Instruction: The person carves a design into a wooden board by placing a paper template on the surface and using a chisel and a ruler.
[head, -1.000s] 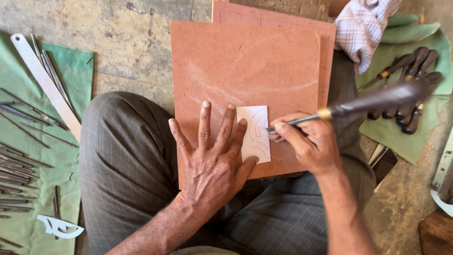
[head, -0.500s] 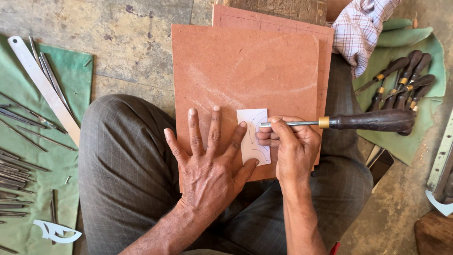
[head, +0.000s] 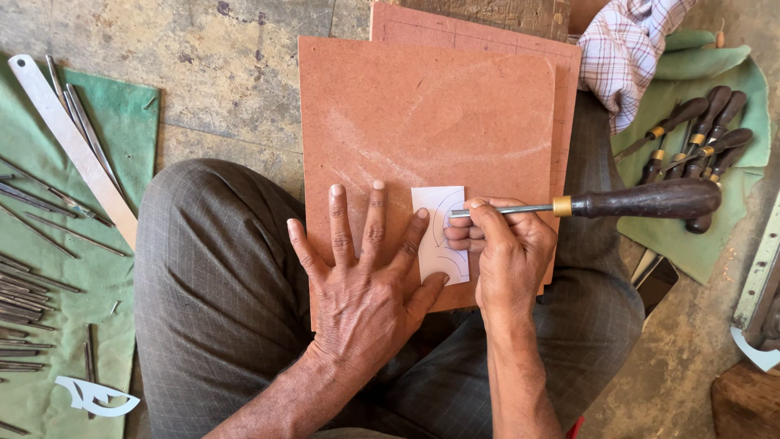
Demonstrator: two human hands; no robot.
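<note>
A reddish-brown stone slab [head: 422,114] rests on my lap, over a second slab [head: 479,32] behind it. A small white paper pattern [head: 443,232] with curved lines lies on the slab near its front edge. My left hand [head: 366,284] lies flat with fingers spread, index finger and thumb pinning the paper's left side. My right hand [head: 504,252] grips the metal shaft of a chisel with a dark wooden handle [head: 642,199]. The tool lies almost level, handle pointing right, its tip on the paper.
Several wooden-handled chisels [head: 699,130] lie on a green cloth [head: 747,89] at the right, under a checked cloth [head: 630,49]. At the left, a green cloth [head: 49,268] holds several thin metal tools, a metal ruler [head: 77,150] and a white cut-out shape [head: 97,397]. The floor is concrete.
My right hand has lowered the chisel from a raised slant to nearly level and slid left over the paper. My left hand stays pressed on the pattern.
</note>
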